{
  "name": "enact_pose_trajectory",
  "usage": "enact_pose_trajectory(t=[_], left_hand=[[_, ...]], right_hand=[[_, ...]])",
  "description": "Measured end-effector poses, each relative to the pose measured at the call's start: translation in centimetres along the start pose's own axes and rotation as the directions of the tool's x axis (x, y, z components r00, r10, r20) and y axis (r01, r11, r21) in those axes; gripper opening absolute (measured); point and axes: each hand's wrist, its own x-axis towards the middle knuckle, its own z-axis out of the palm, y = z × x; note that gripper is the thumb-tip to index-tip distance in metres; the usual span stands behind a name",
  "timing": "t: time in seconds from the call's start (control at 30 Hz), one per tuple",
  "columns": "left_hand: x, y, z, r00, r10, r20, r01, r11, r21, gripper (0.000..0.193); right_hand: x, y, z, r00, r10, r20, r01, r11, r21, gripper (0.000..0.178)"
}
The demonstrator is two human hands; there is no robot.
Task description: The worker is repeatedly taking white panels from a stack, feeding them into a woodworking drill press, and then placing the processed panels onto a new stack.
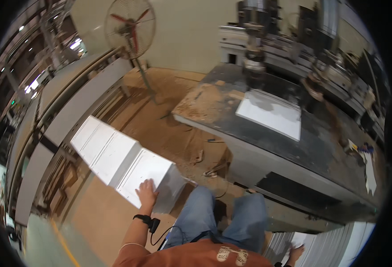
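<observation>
My left hand (147, 192) lies on the near end of a row of stacked white panels (111, 153), its fingers spread and resting on the top surface. The panels have grooved lines and stand in stepped stacks to my left. At the lower right, my right hand (296, 253) touches a white panel (303, 240) on top of another stack, fingers apart. Part of that hand is cut off near the picture's lower edge. Across from me, a single white panel (271, 113) lies flat on a dark machine table (231, 127), with dusty smudges on its far part.
A machine head (254, 62) stands over the table. Brown dust (205, 102) covers the table's left corner and the floor. A pedestal fan (131, 29) stands at the back. A long roller frame (71, 107) runs along the left. Many slats (334, 244) are stacked at lower right.
</observation>
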Motion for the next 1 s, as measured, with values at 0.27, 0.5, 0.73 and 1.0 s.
enact_pose_trajectory(t=[0.27,0.5,0.73,1.0], left_hand=[[5.0,20.2,-7.1,0.663,0.590,-0.462,-0.739,0.615,-0.276,0.038],[12.0,42.9,-10.6,0.433,0.725,-0.536,-0.894,0.421,-0.152,0.046],[10.5,44.1,-10.3,0.499,0.758,-0.419,-0.866,0.458,-0.202,0.068],[2.8,26.1,-11.7,0.277,0.766,-0.581,-0.951,0.306,-0.050,0.038]], right_hand=[[-5.5,3.8,6.4,0.984,0.005,-0.177,-0.032,0.988,-0.151,0.062],[-4.5,0.3,-8.7,0.914,0.002,-0.405,0.093,0.972,0.215,0.036],[-9.3,-11.2,-22.8,0.559,-0.339,-0.757,0.694,0.690,0.205,0.038],[-5.2,-36.6,-26.9,0.049,-0.841,-0.538,0.971,0.167,-0.172,0.046]])
